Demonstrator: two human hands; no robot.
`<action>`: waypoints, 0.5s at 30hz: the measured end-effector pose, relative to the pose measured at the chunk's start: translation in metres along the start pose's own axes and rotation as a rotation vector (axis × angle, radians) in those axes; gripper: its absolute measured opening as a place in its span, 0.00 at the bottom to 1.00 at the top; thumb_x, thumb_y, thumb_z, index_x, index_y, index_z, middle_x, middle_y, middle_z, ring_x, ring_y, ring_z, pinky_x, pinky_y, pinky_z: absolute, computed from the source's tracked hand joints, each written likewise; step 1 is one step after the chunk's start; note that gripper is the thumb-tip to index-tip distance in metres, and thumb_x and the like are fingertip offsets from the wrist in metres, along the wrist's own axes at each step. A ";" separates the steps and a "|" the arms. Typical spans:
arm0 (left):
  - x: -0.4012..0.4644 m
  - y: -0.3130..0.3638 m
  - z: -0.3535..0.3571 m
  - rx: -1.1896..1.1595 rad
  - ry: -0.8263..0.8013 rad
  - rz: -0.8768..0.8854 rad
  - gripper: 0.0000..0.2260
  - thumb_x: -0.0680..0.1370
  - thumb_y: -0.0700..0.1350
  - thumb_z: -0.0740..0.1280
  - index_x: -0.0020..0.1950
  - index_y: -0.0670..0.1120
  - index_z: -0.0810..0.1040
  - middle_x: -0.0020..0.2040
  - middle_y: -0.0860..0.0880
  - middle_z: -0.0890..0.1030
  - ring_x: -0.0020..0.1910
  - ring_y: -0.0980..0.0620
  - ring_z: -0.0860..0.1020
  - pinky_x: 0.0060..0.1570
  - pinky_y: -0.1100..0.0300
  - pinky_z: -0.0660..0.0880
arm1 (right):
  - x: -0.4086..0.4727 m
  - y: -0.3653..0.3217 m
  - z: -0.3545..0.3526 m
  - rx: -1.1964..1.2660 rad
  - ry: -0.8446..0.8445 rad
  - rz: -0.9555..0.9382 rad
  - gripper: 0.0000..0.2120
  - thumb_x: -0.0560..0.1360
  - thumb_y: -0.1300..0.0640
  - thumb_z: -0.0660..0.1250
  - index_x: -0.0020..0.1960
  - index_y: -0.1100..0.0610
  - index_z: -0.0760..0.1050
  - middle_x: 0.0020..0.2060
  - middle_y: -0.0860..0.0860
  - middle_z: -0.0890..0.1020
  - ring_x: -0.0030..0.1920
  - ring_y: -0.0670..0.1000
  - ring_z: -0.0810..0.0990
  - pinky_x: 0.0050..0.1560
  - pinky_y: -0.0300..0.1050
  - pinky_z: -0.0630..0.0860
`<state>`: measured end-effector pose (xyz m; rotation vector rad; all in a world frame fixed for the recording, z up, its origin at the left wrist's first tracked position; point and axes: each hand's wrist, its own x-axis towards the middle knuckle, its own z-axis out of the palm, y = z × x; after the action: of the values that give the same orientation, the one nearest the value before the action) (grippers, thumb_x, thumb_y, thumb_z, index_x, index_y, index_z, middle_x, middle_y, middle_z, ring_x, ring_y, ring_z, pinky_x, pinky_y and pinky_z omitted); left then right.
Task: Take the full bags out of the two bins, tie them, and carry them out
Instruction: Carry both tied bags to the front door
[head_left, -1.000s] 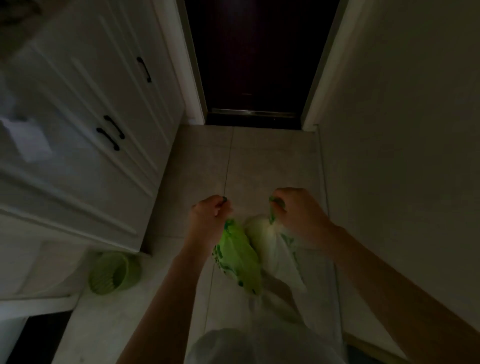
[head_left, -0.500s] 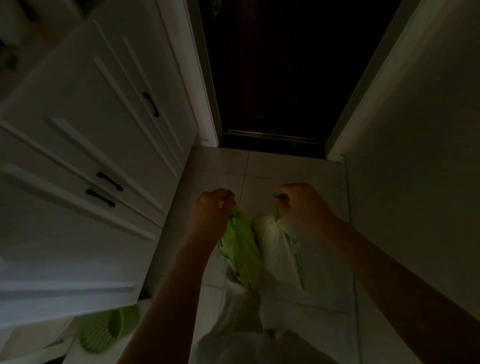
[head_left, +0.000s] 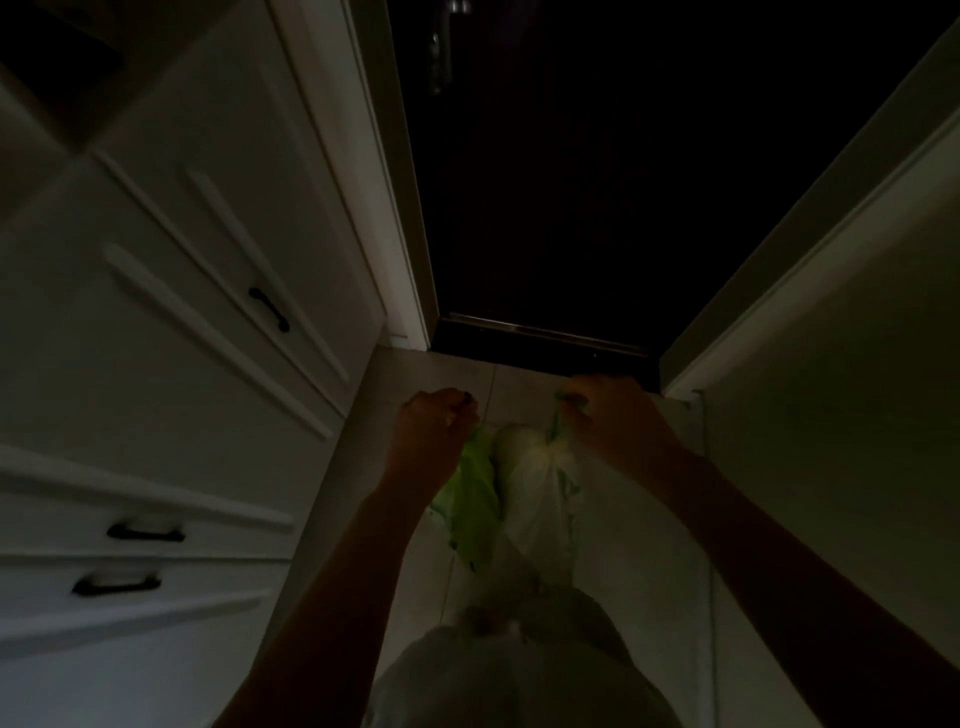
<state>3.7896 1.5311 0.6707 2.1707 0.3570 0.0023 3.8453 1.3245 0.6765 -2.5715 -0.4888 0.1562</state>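
Note:
In a dim hallway I hold two tied bin bags in front of me. My left hand (head_left: 431, 431) grips the gathered top of a bright green bag (head_left: 475, 499), which hangs below it. My right hand (head_left: 608, 421) grips the knotted neck of a pale whitish bag (head_left: 535, 488) with green print. The two bags hang side by side and touch, above the tiled floor (head_left: 639, 545). The bins are out of view.
A dark door (head_left: 597, 182) stands straight ahead, its metal threshold (head_left: 540, 332) just beyond my hands and its handle (head_left: 441, 57) up high. White cabinets with black handles (head_left: 270, 309) line the left side. A plain wall (head_left: 857, 415) runs along the right.
I have moved toward the door with both bags; the door now fills more of the view. The green basket on the floor at the left has dropped out of sight. Both grips are unchanged.

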 end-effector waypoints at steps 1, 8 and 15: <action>0.017 0.001 0.004 -0.011 0.008 -0.012 0.09 0.78 0.44 0.66 0.51 0.42 0.83 0.46 0.47 0.84 0.40 0.56 0.78 0.38 0.73 0.72 | 0.019 0.005 -0.001 0.002 -0.012 -0.002 0.16 0.74 0.52 0.59 0.49 0.60 0.80 0.42 0.57 0.84 0.43 0.56 0.81 0.41 0.42 0.71; 0.119 0.001 0.030 -0.025 0.185 -0.171 0.08 0.78 0.43 0.66 0.51 0.42 0.84 0.50 0.47 0.84 0.46 0.55 0.80 0.41 0.77 0.70 | 0.145 0.040 -0.007 0.019 -0.187 -0.110 0.11 0.77 0.55 0.62 0.54 0.59 0.79 0.47 0.55 0.83 0.49 0.53 0.80 0.43 0.40 0.69; 0.195 0.013 0.041 -0.050 0.358 -0.270 0.08 0.77 0.39 0.66 0.44 0.42 0.85 0.43 0.51 0.84 0.44 0.55 0.81 0.47 0.62 0.75 | 0.254 0.059 -0.019 -0.013 -0.304 -0.266 0.12 0.77 0.55 0.62 0.54 0.61 0.79 0.47 0.58 0.82 0.49 0.56 0.80 0.42 0.42 0.71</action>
<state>3.9856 1.5409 0.6318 2.0542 0.8432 0.2478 4.1038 1.3629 0.6588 -2.4750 -0.9397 0.4531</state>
